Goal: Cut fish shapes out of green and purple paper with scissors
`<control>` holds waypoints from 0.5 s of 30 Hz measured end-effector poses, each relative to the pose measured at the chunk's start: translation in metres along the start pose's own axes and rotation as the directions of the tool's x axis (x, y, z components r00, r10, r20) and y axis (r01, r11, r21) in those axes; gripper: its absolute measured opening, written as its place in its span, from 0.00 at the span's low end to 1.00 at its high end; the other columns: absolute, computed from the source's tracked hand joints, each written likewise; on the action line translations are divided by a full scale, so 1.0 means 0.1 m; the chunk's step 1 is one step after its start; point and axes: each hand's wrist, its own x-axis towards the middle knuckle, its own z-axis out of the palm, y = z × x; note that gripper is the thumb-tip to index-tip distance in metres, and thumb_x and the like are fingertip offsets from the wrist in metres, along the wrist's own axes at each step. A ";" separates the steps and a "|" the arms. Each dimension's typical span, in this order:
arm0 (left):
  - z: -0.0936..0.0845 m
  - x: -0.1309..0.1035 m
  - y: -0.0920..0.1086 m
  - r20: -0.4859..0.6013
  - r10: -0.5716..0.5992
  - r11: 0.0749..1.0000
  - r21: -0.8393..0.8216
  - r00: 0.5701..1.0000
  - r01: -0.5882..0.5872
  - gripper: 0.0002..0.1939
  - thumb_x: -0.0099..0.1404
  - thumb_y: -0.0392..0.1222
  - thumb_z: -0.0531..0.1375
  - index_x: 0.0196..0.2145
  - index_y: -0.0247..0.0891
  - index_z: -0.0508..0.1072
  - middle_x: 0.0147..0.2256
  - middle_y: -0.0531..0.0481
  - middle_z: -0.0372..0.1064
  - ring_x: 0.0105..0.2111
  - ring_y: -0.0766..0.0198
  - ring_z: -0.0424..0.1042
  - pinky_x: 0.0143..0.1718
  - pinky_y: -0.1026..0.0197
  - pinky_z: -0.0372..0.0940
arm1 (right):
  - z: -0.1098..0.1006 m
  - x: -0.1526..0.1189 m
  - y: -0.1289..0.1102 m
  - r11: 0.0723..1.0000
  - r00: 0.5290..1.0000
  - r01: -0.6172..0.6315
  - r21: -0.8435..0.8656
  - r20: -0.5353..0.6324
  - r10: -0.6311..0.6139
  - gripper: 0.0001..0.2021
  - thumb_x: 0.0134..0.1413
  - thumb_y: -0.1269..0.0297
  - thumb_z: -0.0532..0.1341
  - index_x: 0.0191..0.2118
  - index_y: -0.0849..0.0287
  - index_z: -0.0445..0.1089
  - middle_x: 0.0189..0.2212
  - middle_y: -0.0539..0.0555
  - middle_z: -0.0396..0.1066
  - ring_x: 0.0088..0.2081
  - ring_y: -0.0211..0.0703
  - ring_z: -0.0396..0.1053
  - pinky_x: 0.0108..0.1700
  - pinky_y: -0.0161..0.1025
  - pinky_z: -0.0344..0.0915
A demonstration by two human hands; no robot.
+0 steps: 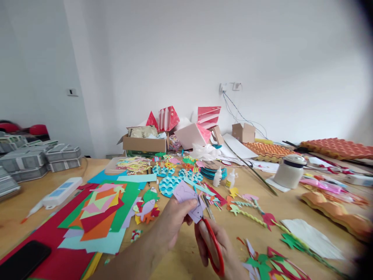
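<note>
My left hand [172, 221] grips a piece of purple paper [183, 193] with thumb on top, and drawn lines that look like a fish outline show on it. In my right hand [223, 245] are red-handled scissors [217, 254], their blades at the paper's right edge. How far the blades are parted is hard to make out. Just left of the paper lie cut-out paper fish [148, 209] in purple, green and other colours. Beyond it sits a blue wavy-patterned disc [166, 186]. Paper scraps [262, 260] in green, red and purple lie right of my right hand.
Stacked coloured paper [134, 190] and a black phone [26, 258] lie to the left. Two glue bottles [217, 177] stand past the scissors. A lidded white jar [290, 173], egg trays [266, 151] and a cardboard box [144, 144] stand farther back.
</note>
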 end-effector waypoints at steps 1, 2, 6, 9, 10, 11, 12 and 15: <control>0.00 0.00 -0.01 -0.007 -0.004 1.000 -0.007 1.000 0.004 0.06 0.55 0.39 0.56 0.24 0.36 0.63 0.20 0.56 0.57 0.21 0.70 0.56 0.22 0.67 0.52 | 0.00 0.00 0.00 1.000 1.000 -0.002 -0.001 -0.001 0.002 0.22 0.52 0.43 0.48 0.23 0.57 0.55 0.11 0.41 0.52 0.12 0.30 0.51 0.14 0.27 0.47; -0.01 0.00 -0.01 -0.013 -0.009 1.000 -0.020 1.000 0.009 0.05 0.55 0.39 0.57 0.25 0.36 0.64 0.21 0.56 0.58 0.22 0.70 0.57 0.24 0.66 0.53 | 0.00 0.01 0.00 1.000 1.000 -0.005 0.000 0.000 0.005 0.22 0.52 0.43 0.48 0.22 0.57 0.55 0.11 0.41 0.52 0.12 0.30 0.52 0.14 0.28 0.47; -0.02 0.00 -0.02 -0.012 -0.014 0.997 -0.070 1.000 0.013 0.05 0.54 0.39 0.59 0.29 0.37 0.68 0.25 0.55 0.63 0.26 0.67 0.61 0.31 0.64 0.56 | 0.00 0.02 -0.01 1.000 1.000 -0.021 0.001 -0.010 0.021 0.23 0.51 0.42 0.49 0.22 0.58 0.56 0.11 0.42 0.53 0.12 0.30 0.51 0.14 0.28 0.49; -0.02 0.00 0.00 -0.006 0.004 0.997 -0.077 1.000 -0.004 0.04 0.54 0.38 0.59 0.30 0.37 0.69 0.26 0.54 0.64 0.27 0.67 0.61 0.32 0.64 0.57 | -0.01 0.01 -0.03 1.000 1.000 -0.026 -0.006 -0.004 0.026 0.23 0.51 0.41 0.48 0.22 0.58 0.56 0.12 0.42 0.53 0.13 0.31 0.51 0.15 0.28 0.49; -0.01 0.00 0.01 -0.007 0.007 0.997 -0.077 1.000 -0.008 0.04 0.54 0.38 0.59 0.30 0.36 0.69 0.26 0.54 0.64 0.27 0.67 0.61 0.32 0.64 0.57 | -0.01 0.00 -0.05 1.000 1.000 -0.025 -0.013 0.000 0.025 0.23 0.51 0.41 0.47 0.23 0.58 0.57 0.12 0.42 0.53 0.13 0.31 0.51 0.16 0.28 0.49; -0.01 0.00 0.01 -0.009 0.007 0.997 -0.075 1.000 -0.007 0.04 0.54 0.38 0.58 0.30 0.36 0.69 0.26 0.54 0.64 0.28 0.67 0.61 0.32 0.64 0.57 | -0.02 -0.02 -0.06 0.999 1.000 -0.026 -0.020 0.004 0.026 0.23 0.52 0.41 0.47 0.24 0.58 0.57 0.12 0.42 0.53 0.14 0.31 0.52 0.17 0.28 0.50; 0.00 0.00 0.02 -0.012 0.004 0.997 -0.072 1.000 -0.005 0.04 0.54 0.38 0.58 0.30 0.36 0.69 0.27 0.53 0.64 0.28 0.66 0.61 0.32 0.64 0.57 | -0.02 -0.03 -0.08 0.999 1.000 -0.029 -0.029 0.007 0.029 0.23 0.52 0.41 0.46 0.24 0.58 0.57 0.12 0.42 0.54 0.14 0.31 0.53 0.18 0.29 0.50; 0.00 -0.01 0.03 -0.016 -0.003 0.999 -0.051 1.000 0.002 0.05 0.54 0.38 0.58 0.30 0.36 0.69 0.27 0.52 0.65 0.29 0.65 0.62 0.32 0.64 0.58 | -0.03 -0.04 -0.11 0.998 0.999 -0.031 -0.058 0.012 0.031 0.23 0.53 0.41 0.46 0.25 0.57 0.57 0.12 0.42 0.54 0.15 0.32 0.53 0.19 0.29 0.50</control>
